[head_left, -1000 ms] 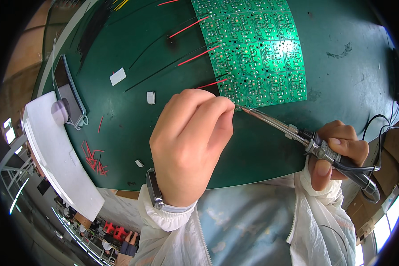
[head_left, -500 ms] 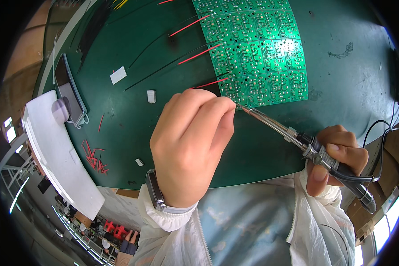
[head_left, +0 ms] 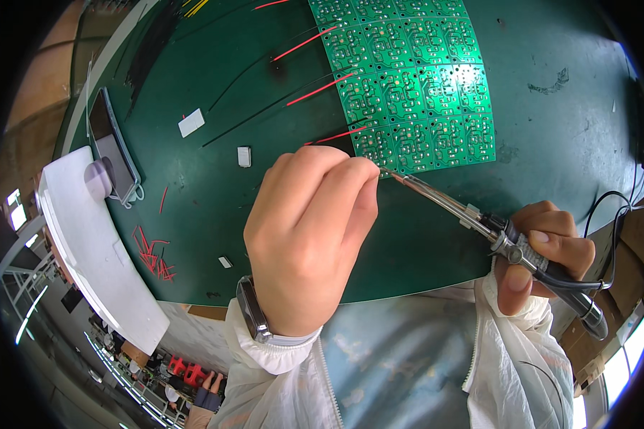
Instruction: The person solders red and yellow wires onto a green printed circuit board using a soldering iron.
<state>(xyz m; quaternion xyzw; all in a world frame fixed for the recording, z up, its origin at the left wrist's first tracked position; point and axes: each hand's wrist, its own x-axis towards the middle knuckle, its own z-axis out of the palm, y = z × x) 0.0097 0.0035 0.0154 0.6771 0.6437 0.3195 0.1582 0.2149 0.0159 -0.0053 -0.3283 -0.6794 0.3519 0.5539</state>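
Head view: right hand (head_left: 564,247) grips soldering iron (head_left: 506,249) at circuit panel (head_left: 415,86)'s near edge. Left hand (head_left: 304,232) curls there; cannot tell if grasping.

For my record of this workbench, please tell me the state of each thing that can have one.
Circuit board panel: flat, undivided, wires along its left edge.
Soldering iron: tip at the panel's edge; heat not visible.
Left hand: fingers curled at the panel's corner; grip hidden.
Right hand: closed around the iron.
Red wire pieces: loose, piled.
Phone: propped up, tilted; screen state unclear.
Watch: strapped on.
Jacket: unzipped, worn.
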